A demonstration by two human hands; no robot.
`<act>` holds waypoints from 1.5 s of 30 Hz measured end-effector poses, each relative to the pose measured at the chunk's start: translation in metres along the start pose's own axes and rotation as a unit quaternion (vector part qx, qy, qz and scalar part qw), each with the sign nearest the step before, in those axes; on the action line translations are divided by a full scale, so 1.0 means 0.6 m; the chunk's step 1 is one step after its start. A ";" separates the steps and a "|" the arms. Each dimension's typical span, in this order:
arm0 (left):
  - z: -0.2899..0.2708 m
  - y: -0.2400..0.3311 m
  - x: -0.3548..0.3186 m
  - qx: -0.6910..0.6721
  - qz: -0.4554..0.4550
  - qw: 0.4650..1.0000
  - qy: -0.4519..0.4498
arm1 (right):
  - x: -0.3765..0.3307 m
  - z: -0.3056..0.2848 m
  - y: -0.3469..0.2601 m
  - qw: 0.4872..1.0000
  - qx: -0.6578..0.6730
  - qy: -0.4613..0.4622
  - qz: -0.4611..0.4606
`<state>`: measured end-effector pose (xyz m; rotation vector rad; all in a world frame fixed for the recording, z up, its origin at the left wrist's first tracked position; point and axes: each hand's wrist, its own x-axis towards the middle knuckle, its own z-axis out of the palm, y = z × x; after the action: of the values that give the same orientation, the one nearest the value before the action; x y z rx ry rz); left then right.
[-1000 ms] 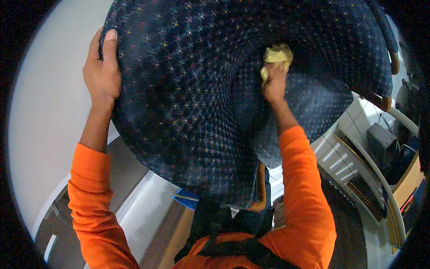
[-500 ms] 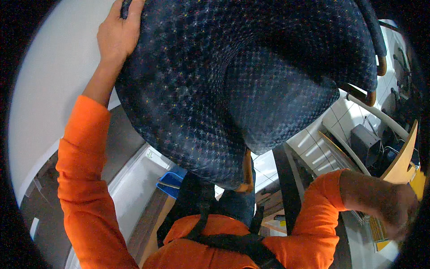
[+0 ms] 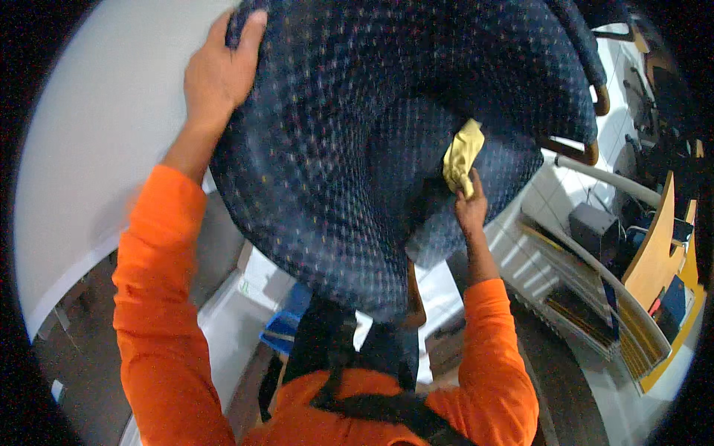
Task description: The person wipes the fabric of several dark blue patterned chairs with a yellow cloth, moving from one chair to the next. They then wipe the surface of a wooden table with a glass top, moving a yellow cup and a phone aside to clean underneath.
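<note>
A dark blue upholstered armchair [image 3: 305, 156] with small coloured flecks fills the upper middle, its rounded back and seat tilted toward me. At its upper left edge, my left hand [image 3: 216, 82] grips the padded rim, with the thumb on the near side. Over the seat hollow, my right hand [image 3: 470, 209] is closed on the lower end of a crumpled yellow cloth [image 3: 462, 157]. Whether the cloth touches the fabric, I cannot tell. Brown wooden leg ends [image 3: 602, 100] stick out at the chair's right side.
A large white surface [image 3: 104, 126] curves along the left. On the right are a light wooden panel [image 3: 651, 256], a white tubular frame [image 3: 610, 275] and a dark grey box [image 3: 595, 229] over white floor tiles. A blue tray-like item [image 3: 279, 331] lies low, left of my legs.
My right hand has come from the far right to over the seat, now with the yellow cloth in view. The left hand and chair have shifted slightly in the picture.
</note>
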<state>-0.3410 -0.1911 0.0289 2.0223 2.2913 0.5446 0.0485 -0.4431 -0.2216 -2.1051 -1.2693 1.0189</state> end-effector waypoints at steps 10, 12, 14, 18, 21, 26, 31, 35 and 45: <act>-0.008 0.044 -0.014 -0.090 -0.002 0.996 0.011 | 0.176 0.148 0.016 0.978 -0.150 0.111 -0.090; 0.009 0.029 -0.001 -0.094 -0.005 0.995 0.016 | 0.123 0.198 0.013 0.948 -0.132 0.094 -0.275; -0.020 0.032 -0.011 -0.088 0.020 0.996 0.016 | 0.028 0.225 -0.004 0.941 -0.130 -0.052 -0.308; -0.019 0.063 -0.019 -0.104 0.035 0.994 0.015 | -0.124 0.196 0.125 0.929 -0.126 -0.227 -0.262; 0.019 -0.032 0.023 -0.055 0.066 0.996 0.016 | -0.213 0.096 0.176 0.861 -0.176 -0.338 -0.338; 0.011 -0.022 0.019 -0.004 0.021 1.000 0.017 | -0.258 0.015 0.175 0.943 -0.116 -0.301 -0.077; 0.004 -0.011 0.019 0.034 -0.005 0.999 0.014 | -0.190 0.041 0.042 0.987 0.103 -0.011 -0.122; 0.018 0.007 0.025 0.014 0.032 0.999 0.007 | -0.213 0.107 0.095 0.974 -0.005 -0.194 -0.114; -0.003 0.001 0.012 -0.001 0.026 1.000 -0.004 | -0.299 0.049 0.167 0.928 -0.028 -0.248 0.277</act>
<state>-0.3422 -0.1844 0.0320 2.0841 2.2397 0.5413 0.0262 -0.6481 -0.2476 -2.4027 -0.9127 1.8717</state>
